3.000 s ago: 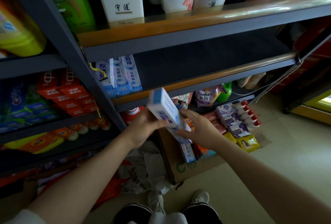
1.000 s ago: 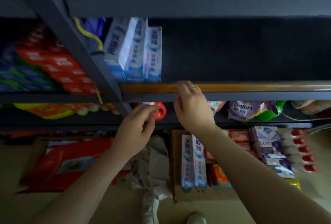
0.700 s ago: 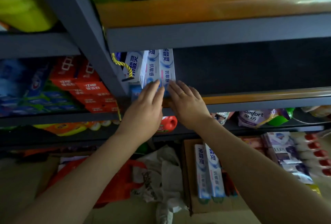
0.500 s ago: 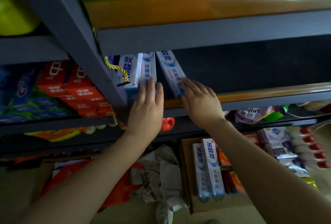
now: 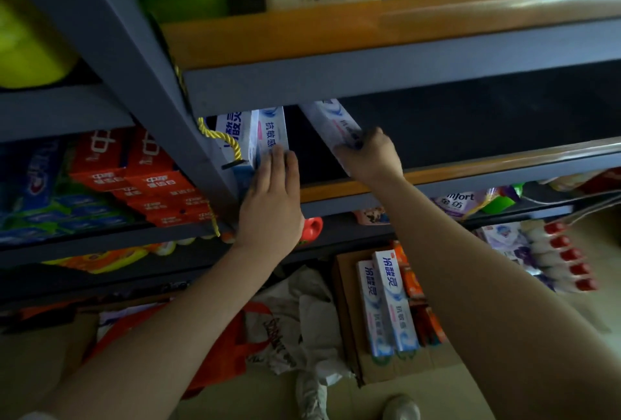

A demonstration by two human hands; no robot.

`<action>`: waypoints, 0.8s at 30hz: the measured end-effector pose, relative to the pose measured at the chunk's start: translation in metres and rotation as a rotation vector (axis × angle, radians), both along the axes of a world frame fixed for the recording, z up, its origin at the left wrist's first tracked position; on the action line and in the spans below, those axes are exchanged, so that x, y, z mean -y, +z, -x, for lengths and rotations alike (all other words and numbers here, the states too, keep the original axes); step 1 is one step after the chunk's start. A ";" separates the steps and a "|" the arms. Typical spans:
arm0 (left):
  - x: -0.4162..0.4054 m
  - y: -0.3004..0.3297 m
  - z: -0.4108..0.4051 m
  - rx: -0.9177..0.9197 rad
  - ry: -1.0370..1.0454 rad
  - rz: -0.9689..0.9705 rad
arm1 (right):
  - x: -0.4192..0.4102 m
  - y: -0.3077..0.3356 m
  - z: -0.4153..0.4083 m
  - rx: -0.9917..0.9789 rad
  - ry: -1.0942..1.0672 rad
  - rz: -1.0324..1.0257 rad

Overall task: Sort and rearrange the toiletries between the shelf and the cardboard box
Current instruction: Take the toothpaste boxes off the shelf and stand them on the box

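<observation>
On the middle shelf (image 5: 470, 164) the right hand (image 5: 373, 159) curls its fingers round the lower end of a tilted toothpaste box (image 5: 331, 125), which leans away from the two upright toothpaste boxes (image 5: 258, 137) standing against the grey post (image 5: 144, 83). The left hand (image 5: 272, 197) lies flat with straight fingers pressed on the front of those upright boxes, holding nothing, only steadying them. The tilted box is thin printed card round a tube, so it is probably light and fairly stiff along its length, yet easy to dent on its broad faces and slick under a loose hold. The sound place to take it is across the narrow sides near the lower end, where the right hand's grip sits now, though blur makes it hard to tell exactly how the thumb lies. Two more boxes (image 5: 386, 305) of the same kind lie flat in the cardboard box (image 5: 346, 285) on the floor below, beside orange packs. Standing long and narrow, such boxes would topple sideways unless they are set close together.
</observation>
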State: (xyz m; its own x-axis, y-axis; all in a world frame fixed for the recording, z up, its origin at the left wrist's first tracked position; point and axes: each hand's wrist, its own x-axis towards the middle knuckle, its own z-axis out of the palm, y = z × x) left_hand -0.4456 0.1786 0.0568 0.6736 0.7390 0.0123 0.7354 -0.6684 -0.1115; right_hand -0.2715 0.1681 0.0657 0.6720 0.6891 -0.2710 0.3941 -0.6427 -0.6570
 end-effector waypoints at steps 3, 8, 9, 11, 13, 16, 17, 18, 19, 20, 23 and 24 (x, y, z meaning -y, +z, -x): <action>0.001 0.006 0.000 0.176 -0.005 0.103 | 0.023 0.026 -0.010 -0.314 -0.075 -0.216; 0.028 0.028 -0.022 1.026 0.295 0.887 | 0.098 0.033 -0.002 -0.900 -0.020 -0.237; 0.038 0.033 -0.032 1.173 0.430 1.230 | 0.114 0.028 -0.001 -0.994 -0.017 -0.241; 0.056 0.033 -0.046 1.300 0.575 1.588 | 0.144 0.020 -0.003 -1.129 -0.006 -0.234; 0.073 0.031 -0.057 1.308 0.617 1.568 | 0.171 0.016 -0.007 -1.204 0.047 -0.194; 0.096 0.028 -0.065 1.331 0.619 1.530 | 0.204 0.010 -0.018 -1.131 0.145 -0.091; 0.105 0.028 -0.066 1.323 0.598 1.554 | 0.212 0.007 -0.021 -1.122 0.143 -0.068; 0.113 0.030 -0.067 1.314 0.582 1.583 | 0.220 0.006 -0.024 -1.149 0.129 -0.056; 0.121 0.030 -0.068 1.313 0.572 1.616 | 0.227 0.005 -0.027 -1.185 0.111 -0.050; 0.129 0.030 -0.068 1.320 0.562 1.659 | 0.234 0.004 -0.030 -1.204 0.110 -0.037; 0.148 0.033 -0.069 1.365 0.465 1.770 | 0.252 0.008 -0.037 -1.223 0.131 -0.016; 0.154 0.034 -0.069 1.390 0.442 1.775 | 0.257 0.012 -0.039 -1.227 0.133 -0.021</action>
State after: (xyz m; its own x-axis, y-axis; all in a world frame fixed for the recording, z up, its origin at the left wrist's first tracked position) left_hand -0.3764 0.0251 0.0909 0.6819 0.5848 -0.4393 -0.1039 0.6720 0.7333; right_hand -0.2328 -0.0887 0.0776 -0.0945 0.7447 -0.6607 -0.4293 -0.6293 -0.6478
